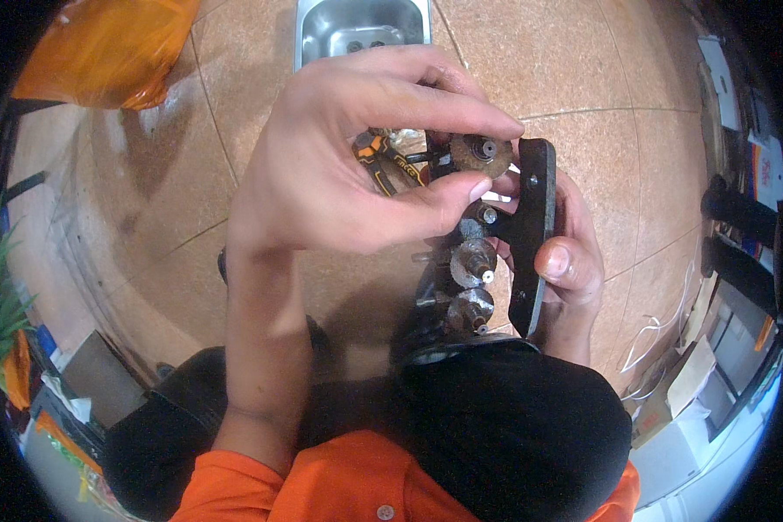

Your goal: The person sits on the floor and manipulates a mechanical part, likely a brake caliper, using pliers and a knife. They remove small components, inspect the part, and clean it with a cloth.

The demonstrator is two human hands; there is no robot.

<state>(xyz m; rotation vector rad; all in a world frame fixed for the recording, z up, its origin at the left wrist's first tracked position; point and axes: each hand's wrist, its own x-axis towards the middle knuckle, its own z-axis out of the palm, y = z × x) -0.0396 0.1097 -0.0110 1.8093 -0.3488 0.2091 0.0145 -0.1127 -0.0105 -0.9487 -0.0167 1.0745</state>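
Note:
My left hand [322,148] is closed, its thumb and index finger pinching a round dark metal disc with a hub [483,155]. From the right, my right hand [574,270] grips a long dark bar [532,235] with its thumb against the edge; most of its other fingers are hidden. Below the disc, a dark mechanical assembly carries several greasy round parts with shafts, such as a silvery roller [472,263] and a lower one [471,311]. It sits above my black-clad leg. I cannot tell how bar and assembly join. Past my left hand show orange-and-black tool handles [376,150].
A steel basin [363,22] holding small dark parts stands on the tiled floor [574,52] ahead. Orange plastic sheeting [104,52] is at the far left, a green plant [4,278] at the left edge. On the right lie a white cable [661,326] and cardboard [692,378].

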